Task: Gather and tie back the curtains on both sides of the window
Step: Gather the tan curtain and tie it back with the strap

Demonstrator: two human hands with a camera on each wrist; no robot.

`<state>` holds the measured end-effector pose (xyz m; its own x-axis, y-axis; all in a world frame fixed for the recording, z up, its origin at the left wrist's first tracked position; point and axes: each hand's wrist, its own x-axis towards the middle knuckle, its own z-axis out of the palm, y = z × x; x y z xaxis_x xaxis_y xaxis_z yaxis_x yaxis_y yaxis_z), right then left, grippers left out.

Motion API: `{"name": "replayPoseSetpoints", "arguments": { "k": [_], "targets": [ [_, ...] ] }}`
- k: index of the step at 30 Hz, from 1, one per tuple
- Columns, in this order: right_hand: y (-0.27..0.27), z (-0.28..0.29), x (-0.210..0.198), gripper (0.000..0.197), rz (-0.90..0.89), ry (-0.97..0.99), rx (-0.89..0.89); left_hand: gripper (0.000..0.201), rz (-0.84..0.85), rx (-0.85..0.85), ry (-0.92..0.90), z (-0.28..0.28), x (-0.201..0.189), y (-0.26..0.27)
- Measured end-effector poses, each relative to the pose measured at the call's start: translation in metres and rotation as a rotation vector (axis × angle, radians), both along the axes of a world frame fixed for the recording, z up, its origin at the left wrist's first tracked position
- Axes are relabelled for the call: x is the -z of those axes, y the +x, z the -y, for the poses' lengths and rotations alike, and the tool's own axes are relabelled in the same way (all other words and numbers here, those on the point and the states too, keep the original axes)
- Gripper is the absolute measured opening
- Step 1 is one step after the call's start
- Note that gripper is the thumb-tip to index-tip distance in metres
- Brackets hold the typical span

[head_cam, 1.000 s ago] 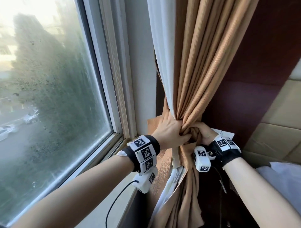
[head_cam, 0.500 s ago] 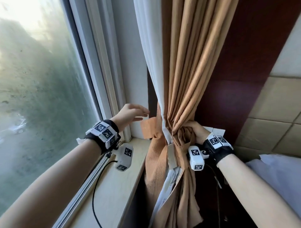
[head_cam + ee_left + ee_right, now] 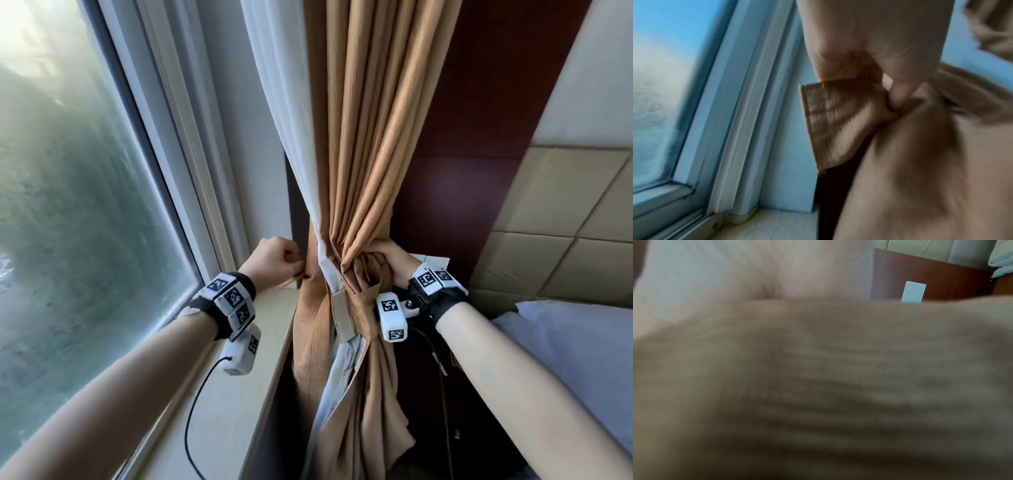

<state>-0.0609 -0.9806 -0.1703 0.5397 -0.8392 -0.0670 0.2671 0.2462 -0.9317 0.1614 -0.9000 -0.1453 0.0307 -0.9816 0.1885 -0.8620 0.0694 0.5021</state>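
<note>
My right wrist cam is mostly filled with blurry tan curtain fabric [image 3: 818, 386], way too close to focus. Above it there's pale white cloth [image 3: 715, 272], and top right a dark reddish-brown panel [image 3: 941, 275] with a small white rectangle [image 3: 913, 292] on it.

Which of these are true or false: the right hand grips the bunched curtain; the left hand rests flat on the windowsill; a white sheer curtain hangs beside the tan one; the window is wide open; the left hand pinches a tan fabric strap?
1. The right hand grips the bunched tan curtain. True.
2. The left hand rests flat on the windowsill. False: it is raised, fingers curled on fabric.
3. A white sheer curtain hangs beside the tan one. True.
4. The window is wide open. False: the pane is closed.
5. The left hand pinches a tan fabric strap. True.
</note>
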Motion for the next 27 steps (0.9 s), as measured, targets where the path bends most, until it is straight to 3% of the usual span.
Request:
{"name": "replayPoseSetpoints", "arguments": {
  "k": [6,9,12,16,19,22,27],
  "targets": [
    [0.016,0.006,0.004,0.040,-0.064,-0.042,0.044,0.009,0.111,-0.022,-0.200,-0.047,0.023,-0.019],
    [0.022,0.005,0.003,0.047,-0.084,-0.033,0.037,0.006,0.139,-0.061,-0.197,-0.050,0.026,-0.017],
    [0.021,0.005,0.002,0.046,-0.089,-0.022,0.034,0.010,-0.122,-0.148,-0.105,-0.046,0.019,-0.004],
    [0.017,0.001,0.003,0.045,-0.073,-0.009,-0.003,0.017,-0.705,-0.155,0.280,-0.038,0.003,0.013],
    [0.014,-0.001,0.003,0.040,-0.071,-0.014,-0.008,0.017,-0.885,-0.203,0.424,-0.037,-0.005,0.006],
    [0.014,-0.002,0.000,0.039,-0.077,-0.033,-0.013,0.019,-0.961,-0.276,0.363,-0.035,-0.009,-0.018],
    [0.011,0.000,-0.001,0.052,-0.151,-0.095,0.019,0.021,-0.777,-0.254,0.288,-0.032,-0.011,-0.037]
  ]
}}
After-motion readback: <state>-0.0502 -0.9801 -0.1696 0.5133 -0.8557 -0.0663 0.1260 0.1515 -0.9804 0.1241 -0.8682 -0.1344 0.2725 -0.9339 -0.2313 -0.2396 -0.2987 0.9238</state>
